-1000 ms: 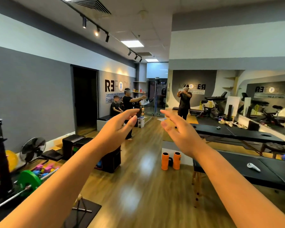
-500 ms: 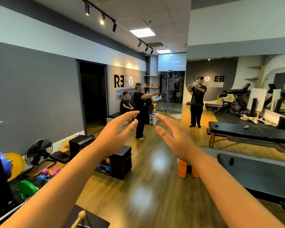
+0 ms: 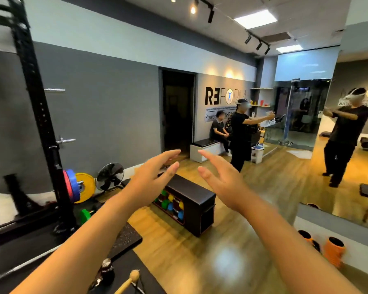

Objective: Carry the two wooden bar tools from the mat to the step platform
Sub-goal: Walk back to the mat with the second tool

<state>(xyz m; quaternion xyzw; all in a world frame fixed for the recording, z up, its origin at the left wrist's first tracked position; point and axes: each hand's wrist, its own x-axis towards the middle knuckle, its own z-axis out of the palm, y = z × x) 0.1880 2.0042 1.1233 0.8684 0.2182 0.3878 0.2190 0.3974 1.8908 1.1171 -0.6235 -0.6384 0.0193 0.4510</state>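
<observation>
At the far left a black squat rack (image 3: 40, 115) stands upright against the grey wall, with red, blue and yellow weight plates (image 3: 79, 187) stacked on a peg at its base and a small floor fan (image 3: 109, 177) just beside them. Below, a dark speckled mat (image 3: 123, 240) covers the floor corner; at its near edge, by the bottom of the frame, one wooden bar tool (image 3: 129, 281) pokes up with its rounded end showing — the rest is cut off, and a second one cannot be made out. The left hand (image 3: 151, 179) is stretched out at mid-height, palm turned inward, fingers spread and loose, grasping nothing. Behind it sits a black padded storage box (image 3: 191, 200) on the wooden floor, its open side filled with coloured dumbbells (image 3: 170, 204). The right hand (image 3: 223, 183) mirrors the left, near it but apart — fingers extended, relaxed and empty. Further back a person in black with a headset holds both arms forward beside a seated person on a bench (image 3: 204, 147). At the lower right two orange foam rollers (image 3: 334, 251) stand upright under a wall mirror (image 3: 348, 134).
</observation>
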